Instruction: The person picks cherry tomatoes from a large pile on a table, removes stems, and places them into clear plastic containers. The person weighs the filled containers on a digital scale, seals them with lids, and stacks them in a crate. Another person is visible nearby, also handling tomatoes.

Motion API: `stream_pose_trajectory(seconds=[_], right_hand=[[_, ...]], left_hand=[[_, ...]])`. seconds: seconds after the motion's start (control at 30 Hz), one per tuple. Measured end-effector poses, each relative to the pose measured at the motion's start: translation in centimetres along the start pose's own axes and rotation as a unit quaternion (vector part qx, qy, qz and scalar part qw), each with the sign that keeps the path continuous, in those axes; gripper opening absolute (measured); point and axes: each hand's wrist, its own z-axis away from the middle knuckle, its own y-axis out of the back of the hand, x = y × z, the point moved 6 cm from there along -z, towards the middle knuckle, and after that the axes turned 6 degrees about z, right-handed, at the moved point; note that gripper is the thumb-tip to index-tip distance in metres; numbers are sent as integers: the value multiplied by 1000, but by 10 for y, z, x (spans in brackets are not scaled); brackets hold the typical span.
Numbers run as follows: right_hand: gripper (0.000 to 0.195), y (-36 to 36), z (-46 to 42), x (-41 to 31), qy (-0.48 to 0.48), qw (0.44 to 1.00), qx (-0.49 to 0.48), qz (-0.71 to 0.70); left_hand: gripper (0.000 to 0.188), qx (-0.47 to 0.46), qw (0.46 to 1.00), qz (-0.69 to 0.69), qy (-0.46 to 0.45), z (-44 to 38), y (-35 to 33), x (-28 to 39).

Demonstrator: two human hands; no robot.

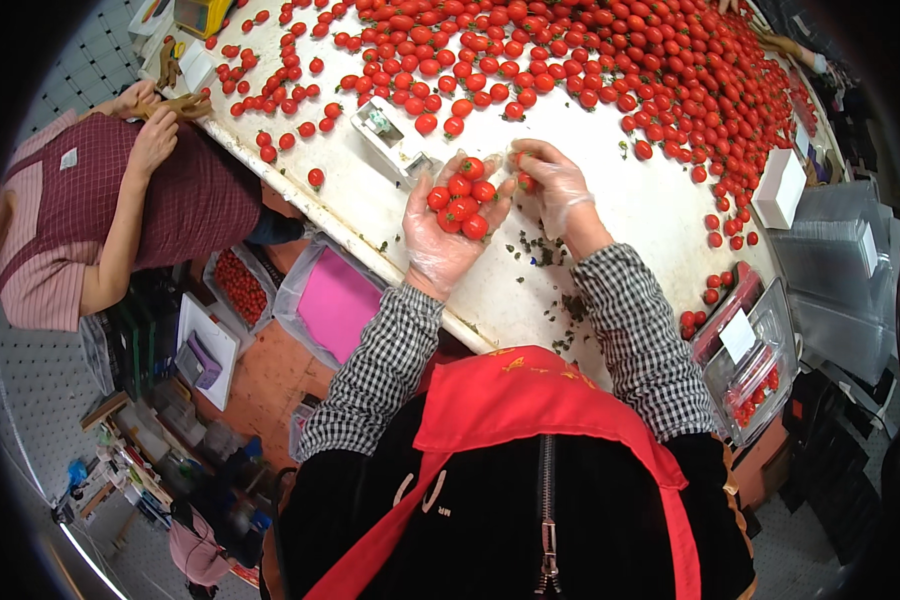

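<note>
My left hand (436, 244), in a thin clear plastic glove, is turned palm up and cups several red cherry tomatoes (461, 206) with green calyxes. Just to its right, my right hand (562, 184), gloved the same way, pinches a cherry tomato (526, 181) between its fingers. Part of a second red tomato shows behind those fingers. Both hands are raised over the white tabletop (630, 240). Bits of dark green calyx (544, 251) lie scattered below them. Beyond my left hand stands a small white box (382, 139) with greenish material inside, its lower end partly hidden.
A large heap of cherry tomatoes (645, 45) covers the far side. Clear plastic clamshells (832, 255) are stacked at right, near a tray of packed tomatoes (757, 397). At left a person (120, 202) handles brown gloves (184, 107). A lined crate (292, 296) stands below the table edge.
</note>
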Motion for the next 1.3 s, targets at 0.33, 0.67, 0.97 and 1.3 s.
stream_pose_trajectory(seconds=[0.33, 0.67, 0.97, 1.3], right_hand=[[55, -26, 57, -9, 71, 939, -25, -336], [40, -3, 56, -13, 126, 873, -177, -438], [38, 21, 118, -43, 54, 818, -123, -559], [33, 88, 176, -58, 124, 769, -130, -613]], left_hand=[[58, 30, 964, -220, -144, -29, -11, -37], [39, -161, 513, -758, -369, 1, -97, -95], [66, -256, 691, -593, -324, 28, -123, -110], [61, -158, 743, -608, -231, 29, -90, -99]])
